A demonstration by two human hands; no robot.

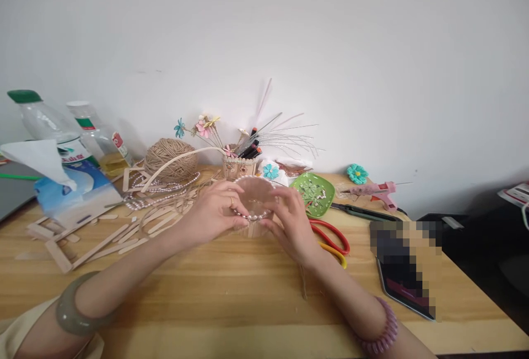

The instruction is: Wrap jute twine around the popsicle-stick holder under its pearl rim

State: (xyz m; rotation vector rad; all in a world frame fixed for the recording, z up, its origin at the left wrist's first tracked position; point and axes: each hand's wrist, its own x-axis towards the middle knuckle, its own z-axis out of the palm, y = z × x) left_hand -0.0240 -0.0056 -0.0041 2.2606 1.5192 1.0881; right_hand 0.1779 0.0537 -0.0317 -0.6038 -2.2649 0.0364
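Note:
In the middle of the view is a small round cup (253, 187), brownish inside, with a string of pearly beads along its rim. My left hand (212, 210) grips the rim from the left, thumb and fingers closed on it. From the right, my right hand (292, 227) holds the same rim between bent fingers and thumb. Pale wooden strips show on the cup's lower side, though my fingers cover part of it. Just behind it stands a stick-covered pot (240, 168) with markers, artificial flowers and glittery stems.
Loose craft sticks (111, 249), a twine ball (170, 159) and bead strings lie left, near a tissue pack (78, 191) and bottles (88, 133). Right are a green dish (313, 194), red-and-yellow-handled scissors (336, 238), a pink glue gun (378, 191) and a tablet (407, 282).

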